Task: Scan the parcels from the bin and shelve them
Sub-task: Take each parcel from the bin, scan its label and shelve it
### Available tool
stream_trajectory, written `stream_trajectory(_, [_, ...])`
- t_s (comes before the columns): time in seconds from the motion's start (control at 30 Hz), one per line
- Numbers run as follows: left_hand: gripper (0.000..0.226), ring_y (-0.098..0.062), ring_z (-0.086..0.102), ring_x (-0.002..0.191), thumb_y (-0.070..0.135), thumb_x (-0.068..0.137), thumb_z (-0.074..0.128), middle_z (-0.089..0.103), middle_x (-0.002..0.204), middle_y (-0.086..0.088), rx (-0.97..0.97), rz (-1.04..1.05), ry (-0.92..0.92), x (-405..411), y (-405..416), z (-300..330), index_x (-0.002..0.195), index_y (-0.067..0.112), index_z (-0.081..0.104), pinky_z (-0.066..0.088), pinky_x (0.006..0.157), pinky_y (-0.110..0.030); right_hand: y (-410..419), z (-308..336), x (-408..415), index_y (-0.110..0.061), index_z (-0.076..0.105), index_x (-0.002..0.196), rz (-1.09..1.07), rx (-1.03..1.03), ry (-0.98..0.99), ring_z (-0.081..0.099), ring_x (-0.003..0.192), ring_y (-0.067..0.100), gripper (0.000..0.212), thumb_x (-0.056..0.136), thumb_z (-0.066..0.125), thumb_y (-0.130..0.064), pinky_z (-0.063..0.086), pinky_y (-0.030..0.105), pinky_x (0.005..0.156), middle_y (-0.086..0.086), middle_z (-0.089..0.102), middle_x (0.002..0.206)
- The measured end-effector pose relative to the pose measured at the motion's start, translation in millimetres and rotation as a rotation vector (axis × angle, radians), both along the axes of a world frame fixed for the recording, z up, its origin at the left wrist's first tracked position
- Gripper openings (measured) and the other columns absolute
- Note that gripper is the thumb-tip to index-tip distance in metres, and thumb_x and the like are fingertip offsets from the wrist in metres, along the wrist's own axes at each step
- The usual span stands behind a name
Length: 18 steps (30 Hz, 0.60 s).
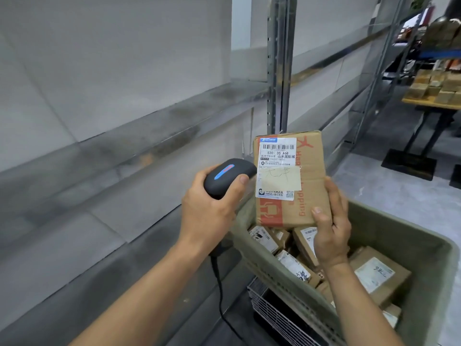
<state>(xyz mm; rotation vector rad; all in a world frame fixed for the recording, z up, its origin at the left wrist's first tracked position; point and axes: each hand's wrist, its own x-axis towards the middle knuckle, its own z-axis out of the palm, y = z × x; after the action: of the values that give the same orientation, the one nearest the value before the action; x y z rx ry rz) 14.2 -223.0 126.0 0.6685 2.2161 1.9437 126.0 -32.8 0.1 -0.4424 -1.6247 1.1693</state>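
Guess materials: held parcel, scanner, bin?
Parcel: brown corrugated cardboard, matte, creased, with a glossy paper label.
Scanner: dark moulded plastic, smooth satin sheen, likely a rubbery coating.
Bin: grey-green rigid plastic, dull and scuffed, going by its thick moulded rim.

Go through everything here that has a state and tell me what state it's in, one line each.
Cardboard parcel: lifted above the bin, sealed, label facing the camera.
Scanner: pointed at the parcel's label, blue and red light on.
Left hand: grips the scanner.
Right hand: grips the parcel's lower right edge.
Bin: holds more parcels.
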Motion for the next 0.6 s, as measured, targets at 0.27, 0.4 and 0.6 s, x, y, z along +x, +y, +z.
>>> stream_trajectory(0.27, [0.045,-0.020,0.062,0.057,0.048,0.082,0.081,0.075,0.095,-0.006,0.047,0.167,0.007,-5,-89,4,0.119,0.029,0.063,0.050,0.048,-0.024,-70,14,-34,-0.033,0.047,0.149,0.215,0.035,0.043,0.049,0.126,0.018,0.058,0.091,0.047,-0.040,0.055,0.039,0.098,0.006,0.040,0.144])
stream_trajectory(0.4, [0.052,-0.019,0.063,0.058,0.058,0.074,0.080,0.076,0.093,-0.003,0.076,0.261,0.020,-2,-138,6,0.116,0.033,0.063,0.052,0.051,-0.031,-106,21,-51,-0.033,0.048,0.147,0.321,0.075,0.069,0.049,0.126,0.032,0.055,0.093,0.048,-0.037,0.052,0.062,0.095,0.007,0.040,0.141])
stream_trajectory(0.6, [0.041,-0.022,0.067,0.064,0.061,0.073,0.079,0.077,0.092,-0.002,0.080,0.434,0.057,11,-219,11,0.106,0.041,0.063,0.058,0.061,-0.042,-173,48,-58,-0.031,0.049,0.147,0.500,0.070,0.169,0.050,0.126,0.038,0.053,0.094,0.047,-0.033,0.056,0.041,0.094,0.017,0.041,0.141])
